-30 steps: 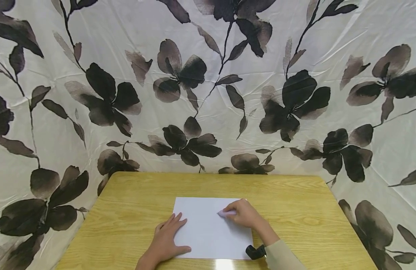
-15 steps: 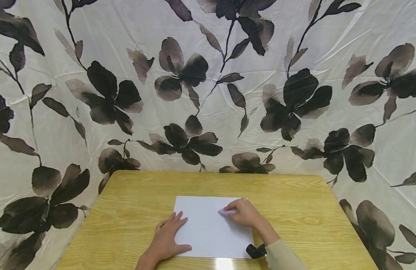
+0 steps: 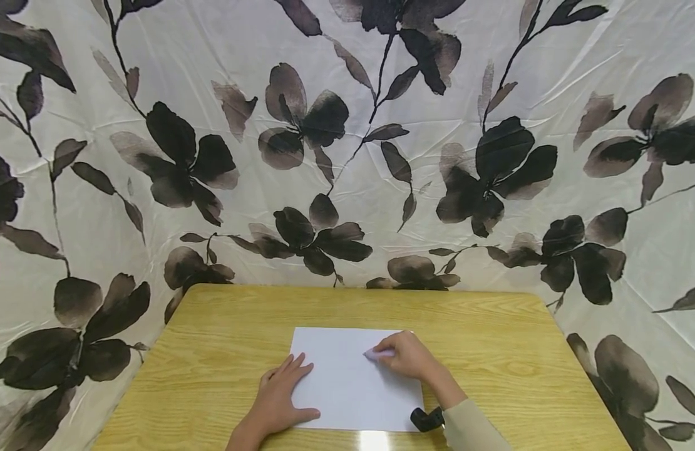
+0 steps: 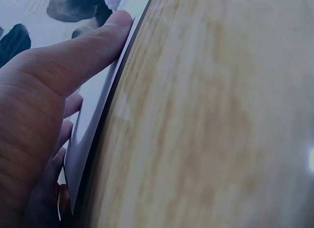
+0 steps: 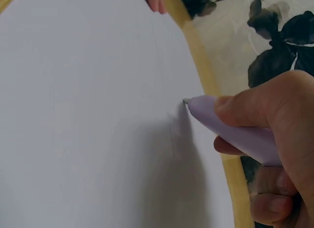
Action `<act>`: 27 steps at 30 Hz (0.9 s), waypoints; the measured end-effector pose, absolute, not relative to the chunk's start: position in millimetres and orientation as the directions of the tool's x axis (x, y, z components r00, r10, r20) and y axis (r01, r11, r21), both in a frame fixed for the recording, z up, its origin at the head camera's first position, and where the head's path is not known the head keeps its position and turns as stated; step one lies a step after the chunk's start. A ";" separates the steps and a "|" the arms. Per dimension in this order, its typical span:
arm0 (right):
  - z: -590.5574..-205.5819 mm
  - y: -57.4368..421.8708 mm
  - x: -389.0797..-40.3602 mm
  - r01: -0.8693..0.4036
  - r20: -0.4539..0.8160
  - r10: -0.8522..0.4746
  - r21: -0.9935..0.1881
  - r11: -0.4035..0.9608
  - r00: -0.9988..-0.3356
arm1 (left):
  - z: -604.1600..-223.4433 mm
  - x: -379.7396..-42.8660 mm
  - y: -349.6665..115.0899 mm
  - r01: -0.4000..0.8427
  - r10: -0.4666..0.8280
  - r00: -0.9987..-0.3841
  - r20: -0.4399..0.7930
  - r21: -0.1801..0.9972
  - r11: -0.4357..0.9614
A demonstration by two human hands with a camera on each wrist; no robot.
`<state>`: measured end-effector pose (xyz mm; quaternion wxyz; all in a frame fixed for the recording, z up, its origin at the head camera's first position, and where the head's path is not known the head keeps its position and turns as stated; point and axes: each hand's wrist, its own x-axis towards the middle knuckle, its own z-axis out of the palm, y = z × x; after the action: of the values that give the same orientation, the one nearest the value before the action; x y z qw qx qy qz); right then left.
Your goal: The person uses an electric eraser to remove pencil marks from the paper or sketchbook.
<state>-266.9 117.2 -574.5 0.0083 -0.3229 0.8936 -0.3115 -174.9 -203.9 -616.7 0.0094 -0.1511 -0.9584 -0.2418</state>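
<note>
The step in hand looks like marking or scoring by hand: the right hand (image 3: 409, 357) pinches a lilac, tapered, pen-shaped tool (image 5: 245, 139) between thumb and fingers, its thin grey tip angled toward a plain white rectangular sheet of paper (image 3: 347, 394). The tool lies over the upper right part of that sheet, and a faint line shows near the tip; whether the tip presses on the paper or sits just above it, I can't quite tell. The left hand (image 3: 278, 398) lies flat with fingers spread apart across the sheet's left edge, thumb resting on the paper near its lower edge. The next move, I'd judge, calls for light, controlled pressure from the right hand while the left steadies the sheet. Beneath is a yellow wood-grain table (image 3: 494, 357) with rounded far corners and a bright glare at the near edge. A pale beige sleeve (image 3: 474, 427) and a black curved object (image 3: 426, 420) are by the right wrist. Behind the table hangs a creased white cloth (image 3: 409, 106) printed with dark flowers.
</note>
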 end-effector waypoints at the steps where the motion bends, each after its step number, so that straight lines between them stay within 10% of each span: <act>1: -574.2 117.3 -267.0 -0.572 0.186 -0.583 -0.563 0.596 -0.791 | -616.9 -175.0 -203.8 0.295 0.286 -0.954 0.091 0.459 0.838; 27: -572.3 114.8 -268.5 -0.563 0.183 -0.581 -0.585 0.584 -0.793 | -614.1 -175.3 -204.6 0.291 0.282 -0.955 0.090 0.466 0.836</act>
<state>-268.5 114.8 -572.3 0.0140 -0.3215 0.8898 -0.3237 -175.3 -204.6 -614.1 0.0086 -0.1495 -0.9580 -0.2446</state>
